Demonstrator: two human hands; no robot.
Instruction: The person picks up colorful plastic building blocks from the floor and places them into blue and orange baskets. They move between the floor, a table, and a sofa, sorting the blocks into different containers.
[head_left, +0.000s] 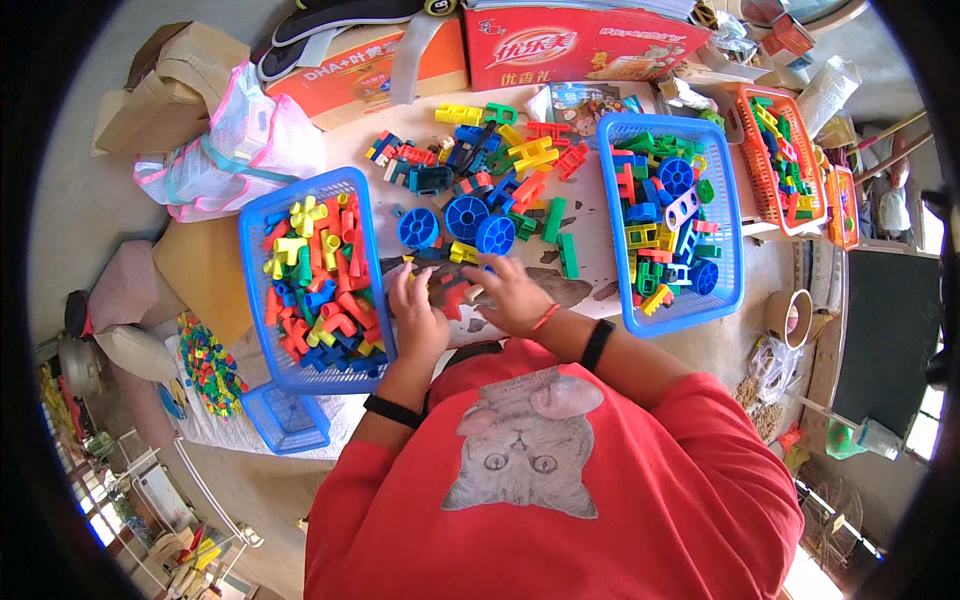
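My left hand (417, 311) is at the table's near edge, beside the blue plastic basket of pipe-shaped toy pieces (322, 281). My right hand (514, 296) reaches in from the right, its fingertips close to a blue toy wheel (496, 235). Between the hands lie small toy pieces, one of them red (453, 298); they are blurred, and whether the fingers grip any cannot be told. Just beyond are more blue wheels (466, 217), a yellow block (464, 253) and green bars (568, 256). A heap of mixed building pieces (472, 150) spreads farther back.
On the right stands a blue basket of building pieces (731, 217), with an orange basket (821, 191) past it. Cardboard boxes (585, 45) line the back. A clear pink-edged bag (247, 150) lies at left. A small blue basket (289, 420) is at lower left.
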